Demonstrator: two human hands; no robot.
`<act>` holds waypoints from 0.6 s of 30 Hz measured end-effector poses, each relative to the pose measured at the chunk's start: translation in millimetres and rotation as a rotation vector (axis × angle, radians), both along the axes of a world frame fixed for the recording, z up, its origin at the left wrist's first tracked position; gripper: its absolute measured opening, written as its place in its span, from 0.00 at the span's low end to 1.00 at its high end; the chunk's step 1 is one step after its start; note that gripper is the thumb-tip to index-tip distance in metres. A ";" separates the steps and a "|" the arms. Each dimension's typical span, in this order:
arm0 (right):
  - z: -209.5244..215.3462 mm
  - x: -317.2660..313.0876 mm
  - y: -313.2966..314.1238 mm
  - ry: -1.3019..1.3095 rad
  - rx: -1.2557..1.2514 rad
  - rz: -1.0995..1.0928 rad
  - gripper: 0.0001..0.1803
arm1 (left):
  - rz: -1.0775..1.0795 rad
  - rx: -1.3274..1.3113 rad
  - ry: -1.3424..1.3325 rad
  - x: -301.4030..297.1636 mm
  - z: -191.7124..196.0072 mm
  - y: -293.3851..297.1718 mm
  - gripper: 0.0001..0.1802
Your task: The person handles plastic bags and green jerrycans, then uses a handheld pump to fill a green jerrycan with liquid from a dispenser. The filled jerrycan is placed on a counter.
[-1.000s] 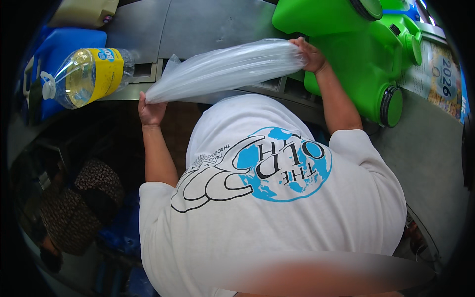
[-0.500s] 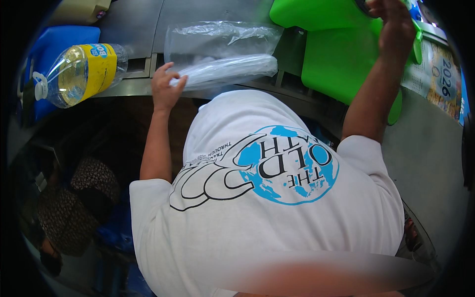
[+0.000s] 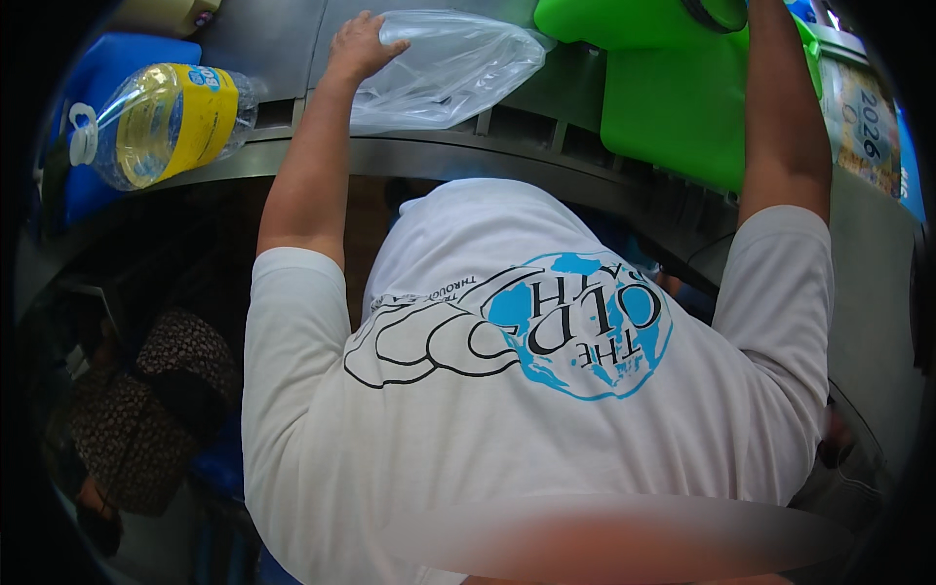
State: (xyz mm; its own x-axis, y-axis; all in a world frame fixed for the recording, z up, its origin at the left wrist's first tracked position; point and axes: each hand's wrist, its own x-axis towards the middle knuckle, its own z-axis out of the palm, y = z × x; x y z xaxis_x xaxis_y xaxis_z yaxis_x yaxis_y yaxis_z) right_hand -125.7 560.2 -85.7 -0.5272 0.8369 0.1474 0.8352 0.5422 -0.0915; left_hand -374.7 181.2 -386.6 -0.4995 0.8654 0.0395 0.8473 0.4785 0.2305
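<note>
My left hand (image 3: 363, 44) reaches over the metal counter at the far left edge of a clear plastic bag (image 3: 458, 68). Its fingers are stretched out and the thumb points right, over the bag's edge. The bag lies loosely spread and wrinkled along the counter front. On the right, my forearm stretches forward beside a green plastic container (image 3: 673, 117), and the right hand itself is beyond the upper edge. A dark round rim (image 3: 717, 12) shows at the top of the green plastic.
A large clear bottle (image 3: 195, 122) with a yellow label and white handle lies left, against a blue container (image 3: 136, 49). Slots line the counter's front edge (image 3: 409, 146). A printed calendar sheet (image 3: 858, 127) is at the right. Another person in patterned clothing (image 3: 146, 419) is at lower left.
My left hand has moved forward to the bag's far edge. The plastic, bunched along its near side before, now lies more spread. My right hand has gone forward out of view.
</note>
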 end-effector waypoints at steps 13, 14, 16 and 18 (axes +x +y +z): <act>131.2 129.5 -161.9 0.150 -0.224 0.005 0.29 | 0.703 0.566 -1.025 23.7 -74.7 -224.9 0.27; 141.5 136.8 -172.6 0.139 -0.266 0.037 0.28 | 0.766 0.555 -1.205 26.9 -81.5 -232.1 0.27; 158.9 143.7 -194.1 0.133 -0.323 0.164 0.30 | 0.749 0.429 -1.342 30.0 -91.6 -235.9 0.30; 171.7 140.6 -217.5 0.124 -0.381 0.290 0.32 | 0.743 0.394 -1.486 26.5 -97.3 -229.8 0.30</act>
State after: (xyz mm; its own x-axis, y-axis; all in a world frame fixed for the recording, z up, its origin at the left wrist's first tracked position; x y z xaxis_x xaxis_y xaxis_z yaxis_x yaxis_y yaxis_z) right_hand 14.9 342.7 85.9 -0.7441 0.6650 -0.0641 0.6252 0.6594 -0.4175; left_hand -348.2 -48.6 -483.9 -0.5622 0.4994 -0.6591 -0.5524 0.3663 0.7488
